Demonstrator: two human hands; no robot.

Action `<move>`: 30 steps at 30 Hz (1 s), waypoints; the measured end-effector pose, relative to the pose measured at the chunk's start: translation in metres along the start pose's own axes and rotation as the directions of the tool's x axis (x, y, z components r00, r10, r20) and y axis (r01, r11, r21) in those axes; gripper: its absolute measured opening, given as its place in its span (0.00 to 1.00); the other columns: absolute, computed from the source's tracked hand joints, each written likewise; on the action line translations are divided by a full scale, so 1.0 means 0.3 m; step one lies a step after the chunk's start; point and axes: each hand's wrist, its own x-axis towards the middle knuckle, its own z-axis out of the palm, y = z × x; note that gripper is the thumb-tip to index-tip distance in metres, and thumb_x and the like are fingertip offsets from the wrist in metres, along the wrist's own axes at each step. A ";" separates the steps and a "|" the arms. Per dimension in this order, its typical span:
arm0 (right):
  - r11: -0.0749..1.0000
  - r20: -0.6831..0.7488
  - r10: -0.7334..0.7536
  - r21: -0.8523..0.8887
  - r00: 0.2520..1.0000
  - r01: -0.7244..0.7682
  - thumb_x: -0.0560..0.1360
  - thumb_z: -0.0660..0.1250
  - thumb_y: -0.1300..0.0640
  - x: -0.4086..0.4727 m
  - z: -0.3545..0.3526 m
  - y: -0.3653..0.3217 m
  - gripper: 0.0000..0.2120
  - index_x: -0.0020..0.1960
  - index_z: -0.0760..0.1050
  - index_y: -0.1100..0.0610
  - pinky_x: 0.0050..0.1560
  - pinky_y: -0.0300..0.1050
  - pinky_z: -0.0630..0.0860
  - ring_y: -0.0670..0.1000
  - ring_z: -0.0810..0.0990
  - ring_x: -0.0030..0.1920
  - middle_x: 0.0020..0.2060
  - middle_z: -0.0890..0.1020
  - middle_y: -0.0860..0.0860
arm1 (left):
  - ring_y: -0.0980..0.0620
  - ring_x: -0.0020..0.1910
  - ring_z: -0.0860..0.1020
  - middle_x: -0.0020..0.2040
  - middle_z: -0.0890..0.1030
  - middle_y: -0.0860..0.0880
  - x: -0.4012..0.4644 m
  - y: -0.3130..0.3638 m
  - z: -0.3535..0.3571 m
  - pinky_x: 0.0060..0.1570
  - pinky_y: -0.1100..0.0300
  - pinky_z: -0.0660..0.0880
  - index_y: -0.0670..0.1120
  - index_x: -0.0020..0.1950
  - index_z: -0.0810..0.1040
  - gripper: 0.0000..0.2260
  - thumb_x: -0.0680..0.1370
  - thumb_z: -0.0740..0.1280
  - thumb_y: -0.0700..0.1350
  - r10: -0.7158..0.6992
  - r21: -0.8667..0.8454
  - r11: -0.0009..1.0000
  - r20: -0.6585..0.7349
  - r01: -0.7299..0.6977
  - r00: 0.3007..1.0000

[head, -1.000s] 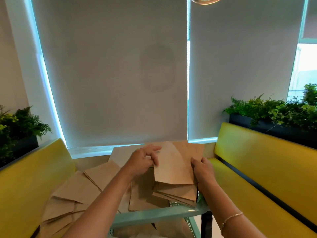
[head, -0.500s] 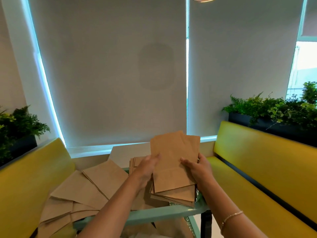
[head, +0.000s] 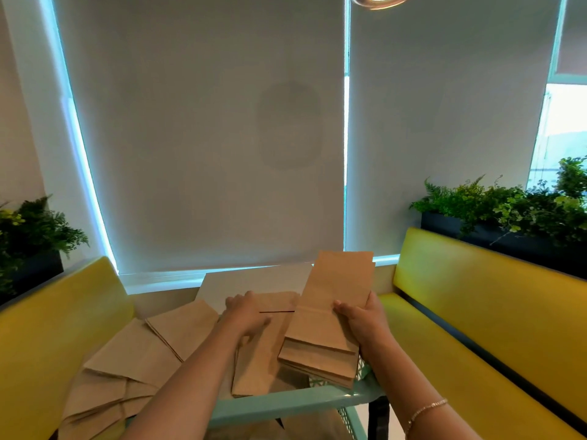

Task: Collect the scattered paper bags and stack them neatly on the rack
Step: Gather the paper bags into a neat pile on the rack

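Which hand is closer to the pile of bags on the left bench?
Left. The left hand rests on a flat bag right beside that pile; the right hand grips the stack farther away.

The top bag (head: 333,300), lifted at 12 o'clock 0.5 s ago, now lies on the stack (head: 320,360), squared up. The left hand (head: 246,315) has left it and moved to 9 o'clock onto a loose bag (head: 263,357); the right hand (head: 360,319) now grips the stack's 3 o'clock edge.
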 end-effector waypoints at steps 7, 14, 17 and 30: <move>0.998 -0.009 0.015 -0.056 1.000 -0.016 0.69 0.71 0.69 0.009 -0.002 0.003 0.19 0.55 0.70 0.56 0.59 0.58 0.74 0.59 0.79 0.53 0.51 0.79 0.56 | 0.44 0.65 0.69 0.66 0.71 0.41 0.048 -0.021 0.017 0.58 0.55 0.70 0.42 0.70 0.63 0.35 0.71 0.72 0.55 -0.106 -0.122 0.988 -0.076 0.096 0.991; 0.998 -0.035 0.028 -0.060 0.999 -0.030 0.67 0.73 0.67 0.012 0.007 0.011 0.21 0.58 0.71 0.57 0.60 0.59 0.74 0.60 0.79 0.54 0.53 0.80 0.58 | 0.47 0.54 0.77 0.57 0.79 0.44 0.031 -0.039 0.037 0.47 0.59 0.73 0.44 0.64 0.71 0.24 0.71 0.74 0.46 -0.089 -0.352 0.936 -0.192 0.016 0.977; 0.997 -0.042 0.026 -0.071 0.999 -0.029 0.67 0.73 0.67 0.010 0.008 0.014 0.21 0.55 0.71 0.55 0.59 0.60 0.74 0.60 0.79 0.53 0.54 0.81 0.58 | 0.50 0.42 0.78 0.44 0.79 0.47 0.020 -0.044 0.044 0.41 0.59 0.75 0.48 0.68 0.64 0.30 0.71 0.74 0.42 -0.041 -0.380 0.923 -0.232 -0.052 0.972; 0.999 -0.026 0.038 -0.034 0.999 -0.039 0.69 0.70 0.71 0.006 0.001 0.003 0.21 0.59 0.70 0.61 0.55 0.53 0.76 0.59 0.79 0.52 0.53 0.79 0.59 | 0.41 0.64 0.66 0.68 0.66 0.41 0.078 -0.032 0.011 0.57 0.51 0.71 0.55 0.74 0.57 0.39 0.67 0.73 0.49 -0.077 -0.132 0.987 0.115 0.092 0.990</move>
